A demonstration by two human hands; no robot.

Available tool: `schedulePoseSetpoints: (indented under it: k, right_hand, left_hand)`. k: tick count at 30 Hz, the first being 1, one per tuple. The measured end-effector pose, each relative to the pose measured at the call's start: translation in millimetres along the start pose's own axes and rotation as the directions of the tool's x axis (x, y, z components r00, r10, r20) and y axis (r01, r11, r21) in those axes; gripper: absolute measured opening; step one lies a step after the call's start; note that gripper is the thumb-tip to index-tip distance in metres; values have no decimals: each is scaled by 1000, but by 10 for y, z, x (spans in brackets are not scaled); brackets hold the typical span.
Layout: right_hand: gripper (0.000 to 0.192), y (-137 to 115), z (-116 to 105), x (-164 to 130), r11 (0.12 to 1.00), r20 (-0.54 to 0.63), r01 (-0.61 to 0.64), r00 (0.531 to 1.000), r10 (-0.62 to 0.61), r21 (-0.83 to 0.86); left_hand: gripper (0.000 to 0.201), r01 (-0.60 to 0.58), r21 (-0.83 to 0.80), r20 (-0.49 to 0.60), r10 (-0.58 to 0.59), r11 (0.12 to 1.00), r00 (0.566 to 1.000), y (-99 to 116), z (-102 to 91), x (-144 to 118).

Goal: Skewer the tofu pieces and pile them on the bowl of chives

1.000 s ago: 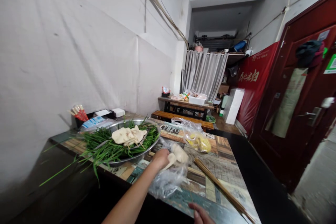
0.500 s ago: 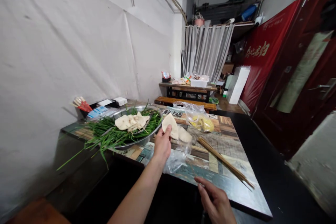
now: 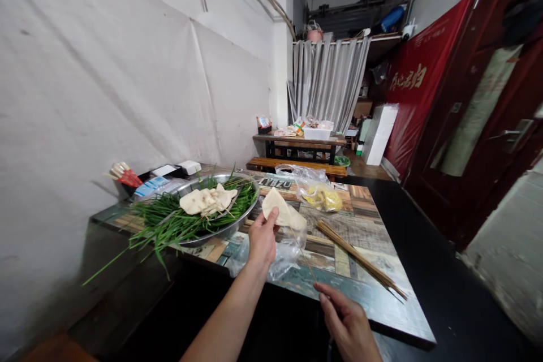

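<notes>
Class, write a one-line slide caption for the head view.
Left hand lifts a pale dough sheet while right hand pinches a thin skewer.

Tray [image 3: 250, 212] of chives [image 3: 169, 226] left on table [image 3: 360, 288], skewer bundle [image 3: 360, 260] right

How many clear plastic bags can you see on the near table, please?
2: one bag lies crumpled at the near edge, by the left hand; the other bag, holding something yellow, sits farther back. Others may be hidden.
</notes>
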State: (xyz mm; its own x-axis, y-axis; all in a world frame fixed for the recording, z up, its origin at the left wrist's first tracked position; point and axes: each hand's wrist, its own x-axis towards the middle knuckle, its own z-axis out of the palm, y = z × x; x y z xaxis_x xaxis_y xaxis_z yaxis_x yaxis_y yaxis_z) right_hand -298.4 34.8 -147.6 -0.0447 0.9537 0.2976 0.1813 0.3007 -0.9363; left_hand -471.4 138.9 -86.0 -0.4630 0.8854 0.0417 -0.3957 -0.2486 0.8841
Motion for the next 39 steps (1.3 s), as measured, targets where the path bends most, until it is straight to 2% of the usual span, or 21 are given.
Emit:
schedulePoseSetpoints:
  k: [5,10,15,18,22,28,34,39]
  right_hand:
    - [36,-8,-22,3,1000,-7,-3,1000,3,-3]
    - [37,-13,-39,24,1000,6,-14,1000,14,-4]
    - [37,66,-26,2,1000,-17,7,1000,-7,1]
    - [38,175,-18,-27,1000,17,22,1000,-22,6]
    - [39,373,-13,-51,1000,86,7,996,-9,27]
    - [42,565,-16,-57,984,169,-93,983,67,151]
    - [44,626,-2,-68,962,145,-146,983,115,231]
    - [42,681,35,-68,961,96,-121,990,100,248]
  left_hand:
    - [48,26,-6,52,-25,1000,998,-57,5,-55]
    - [46,106,-39,102,-102,994,990,-103,27,-120]
    - [35,188,20,45,-188,982,981,-98,2,-84]
    - [32,260,51,54,-262,964,963,-79,-28,-39]
    - [33,317,95,162,-328,944,931,-44,-40,-19]
    - [36,309,151,211,-336,939,918,-29,-8,12]
    - [39,359,168,284,-394,918,874,-24,26,18]
    - [42,379,228,326,-437,897,838,22,69,-9]
